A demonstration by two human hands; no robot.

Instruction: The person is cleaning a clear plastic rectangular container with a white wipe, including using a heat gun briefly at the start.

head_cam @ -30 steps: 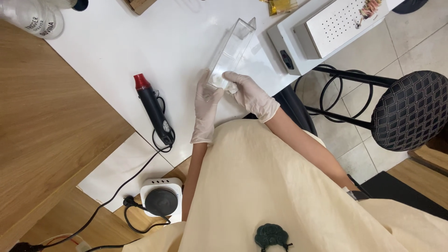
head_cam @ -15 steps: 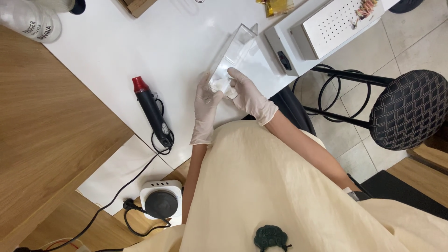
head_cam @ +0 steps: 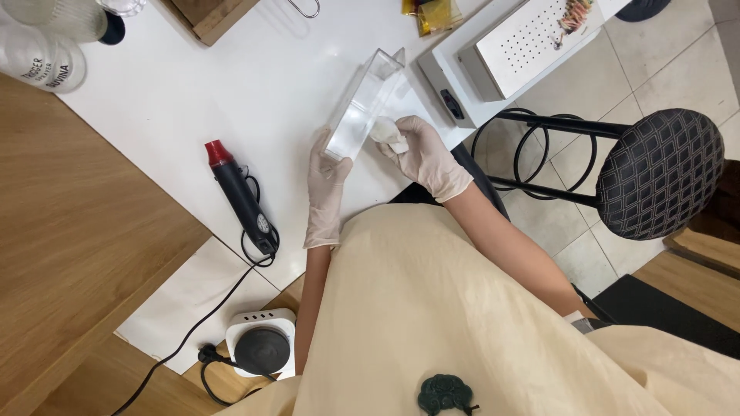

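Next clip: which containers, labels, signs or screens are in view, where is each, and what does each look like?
Clear bottle: top left corner of the white table, rounded, with dark print on a pale label.
Second clear bottle: just above it, ribbed, with a dark cap.
Small dark panel: front face of the grey box-shaped machine, top right; whether it is a screen cannot be told.

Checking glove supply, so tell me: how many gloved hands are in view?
2. The left hand steadies the near end of the clear acrylic box; the right hand holds a white wad against its side. None seem hidden.

Bright, even light on the white table (head_cam: pixel 254 92), soft shadows, sharp focus throughout.
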